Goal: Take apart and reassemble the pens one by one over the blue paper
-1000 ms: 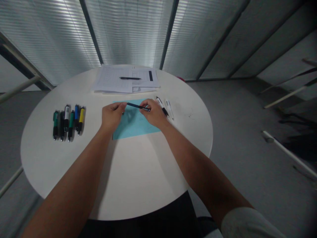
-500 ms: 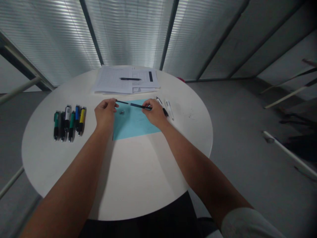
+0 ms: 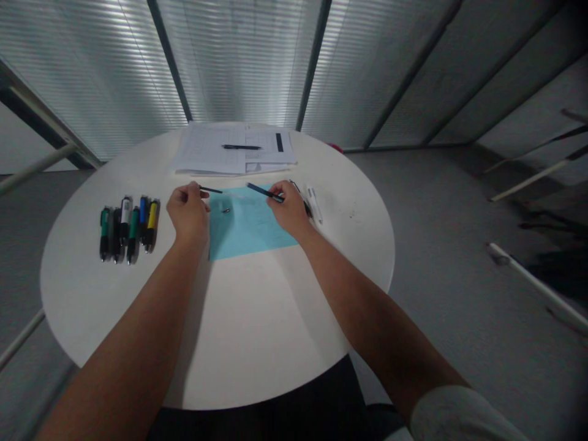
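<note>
Your left hand (image 3: 187, 211) pinches a thin black pen section (image 3: 212, 190) between fingertips pressed together. Your right hand (image 3: 288, 211) clamps a blue pen barrel (image 3: 264, 192), apart from that section, over a light blue sheet (image 3: 250, 233). A small dark pen part (image 3: 226, 210) lies on that sheet, on the white round table (image 3: 257, 331).

The lone head-worn camera faces forward and down from close above a round white table (image 3: 239, 331), framing the left hand (image 3: 187, 211) and right hand (image 3: 289, 211), with a slatted partition (image 3: 239, 61) beyond.
</note>
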`<act>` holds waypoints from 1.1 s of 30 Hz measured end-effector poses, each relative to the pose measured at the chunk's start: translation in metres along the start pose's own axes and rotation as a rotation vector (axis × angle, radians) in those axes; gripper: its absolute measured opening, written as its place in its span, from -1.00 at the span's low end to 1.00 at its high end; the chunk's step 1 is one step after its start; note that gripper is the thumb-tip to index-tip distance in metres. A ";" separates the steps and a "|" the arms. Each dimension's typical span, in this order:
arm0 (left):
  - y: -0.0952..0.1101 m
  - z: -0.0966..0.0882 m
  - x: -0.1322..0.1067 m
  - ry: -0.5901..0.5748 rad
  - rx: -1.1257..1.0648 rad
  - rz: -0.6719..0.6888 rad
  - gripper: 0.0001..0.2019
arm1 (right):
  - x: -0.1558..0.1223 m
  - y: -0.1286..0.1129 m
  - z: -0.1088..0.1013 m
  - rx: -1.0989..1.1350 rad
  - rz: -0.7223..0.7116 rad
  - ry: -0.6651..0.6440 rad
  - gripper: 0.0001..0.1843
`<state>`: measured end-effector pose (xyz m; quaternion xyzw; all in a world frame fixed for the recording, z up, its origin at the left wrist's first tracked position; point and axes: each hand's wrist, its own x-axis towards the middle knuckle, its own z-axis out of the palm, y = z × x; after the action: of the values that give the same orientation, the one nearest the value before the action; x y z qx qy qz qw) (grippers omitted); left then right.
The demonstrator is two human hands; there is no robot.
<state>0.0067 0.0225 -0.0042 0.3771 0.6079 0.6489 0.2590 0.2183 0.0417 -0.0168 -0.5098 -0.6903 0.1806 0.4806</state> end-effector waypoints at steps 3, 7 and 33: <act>0.004 0.003 -0.007 -0.063 0.036 0.036 -0.77 | 0.001 0.001 0.002 0.014 -0.011 0.016 -0.85; 0.010 0.003 -0.013 -0.144 0.098 0.042 -0.82 | 0.001 0.003 0.003 0.009 -0.010 0.002 -0.85; 0.007 0.000 -0.017 -0.166 0.569 0.121 -0.76 | 0.001 0.005 0.004 0.027 0.003 -0.018 -0.82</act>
<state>0.0172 0.0082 -0.0005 0.5219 0.7184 0.4338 0.1526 0.2176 0.0458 -0.0219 -0.5026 -0.6912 0.1952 0.4812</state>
